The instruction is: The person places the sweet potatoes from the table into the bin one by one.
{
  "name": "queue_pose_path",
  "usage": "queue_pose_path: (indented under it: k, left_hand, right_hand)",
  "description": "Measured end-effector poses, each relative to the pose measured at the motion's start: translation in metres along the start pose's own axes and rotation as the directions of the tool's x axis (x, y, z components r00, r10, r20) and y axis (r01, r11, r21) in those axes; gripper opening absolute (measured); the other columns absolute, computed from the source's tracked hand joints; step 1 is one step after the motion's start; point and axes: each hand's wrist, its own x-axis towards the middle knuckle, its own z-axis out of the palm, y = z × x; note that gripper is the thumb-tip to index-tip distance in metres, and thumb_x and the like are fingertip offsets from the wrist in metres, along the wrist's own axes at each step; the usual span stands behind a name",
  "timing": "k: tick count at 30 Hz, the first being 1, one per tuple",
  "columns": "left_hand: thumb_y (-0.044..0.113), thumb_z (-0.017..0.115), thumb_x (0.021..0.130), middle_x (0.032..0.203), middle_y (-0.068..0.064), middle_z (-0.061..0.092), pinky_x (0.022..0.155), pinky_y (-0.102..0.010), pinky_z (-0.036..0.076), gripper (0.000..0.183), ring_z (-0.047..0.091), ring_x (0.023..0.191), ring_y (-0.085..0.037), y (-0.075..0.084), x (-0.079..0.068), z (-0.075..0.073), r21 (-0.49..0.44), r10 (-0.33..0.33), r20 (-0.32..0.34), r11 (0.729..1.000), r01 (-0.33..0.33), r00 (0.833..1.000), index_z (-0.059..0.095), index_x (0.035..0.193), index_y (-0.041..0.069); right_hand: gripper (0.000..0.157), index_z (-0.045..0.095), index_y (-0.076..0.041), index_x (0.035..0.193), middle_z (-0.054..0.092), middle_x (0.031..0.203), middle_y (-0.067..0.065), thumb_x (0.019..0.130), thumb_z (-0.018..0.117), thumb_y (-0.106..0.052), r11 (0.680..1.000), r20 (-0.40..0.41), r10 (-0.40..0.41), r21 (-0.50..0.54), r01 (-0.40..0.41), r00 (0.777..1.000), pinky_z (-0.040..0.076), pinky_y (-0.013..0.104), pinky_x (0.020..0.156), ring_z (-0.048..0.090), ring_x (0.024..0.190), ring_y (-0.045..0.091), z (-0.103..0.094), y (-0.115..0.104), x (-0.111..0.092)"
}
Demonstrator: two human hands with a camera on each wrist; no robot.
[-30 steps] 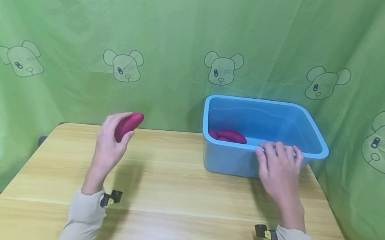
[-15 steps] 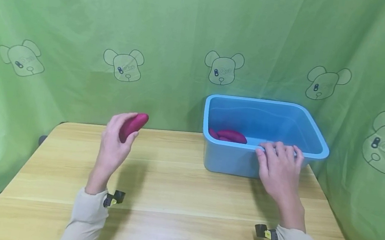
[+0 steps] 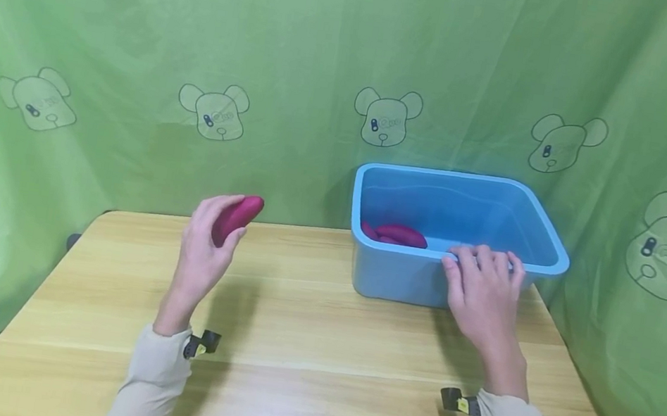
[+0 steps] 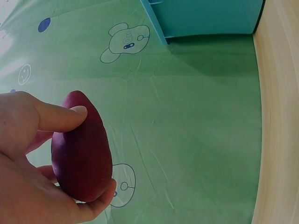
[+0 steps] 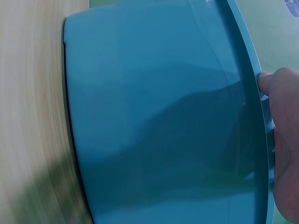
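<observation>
My left hand point(image 3: 205, 247) holds a magenta, tapered, smooth-skinned sweet potato point(image 3: 237, 219) in the air above the left part of the table. In the left wrist view, the thumb lies across the upper part of the sweet potato point(image 4: 83, 154) and the fingers curl under its thick end. At the right stands a blue plastic bin point(image 3: 401, 274). Its near rim is gripped by my right hand point(image 3: 485, 297), fingers over the edge and thumb at the outer side. Inside, at the left end, lie more magenta sweet potatoes point(image 3: 401, 235), partly hidden by the near rim.
The wooden table point(image 3: 301, 346) carries the bin near its far right corner. A green curtain point(image 3: 304, 54) with bear-head prints hangs close behind the table and along its right side. Table surface lies between the left hand and the bin.
My left hand has drifted slightly to the right with the sweet potato in its grip. The right hand, the bin and the sweet potatoes inside look unmoved.
</observation>
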Motion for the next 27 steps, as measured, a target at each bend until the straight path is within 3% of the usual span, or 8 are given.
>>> queue_pose_path:
  k: [27]
  left_hand:
    - [-0.007, 0.077, 0.086, 0.133, -0.017, 0.061, 0.103, -0.053, 0.048, 0.053, 0.057, 0.122, -0.035, -0.0002, 0.0015, 0.0096, -0.012, 0.009, 0.031, 1.0, -0.009, 0.999, 0.064, 0.135, 0.007]
  right_hand:
    - [0.035, 0.065, -0.006, 0.12, 0.06, 0.113, 0.018, 0.108, 0.048, -0.034, 1.0, 0.02, 0.012, -0.006, -0.012, 1.0, 0.014, 0.068, 0.115, 0.047, 0.116, 0.043, 0.0006, -0.0001, 0.0]
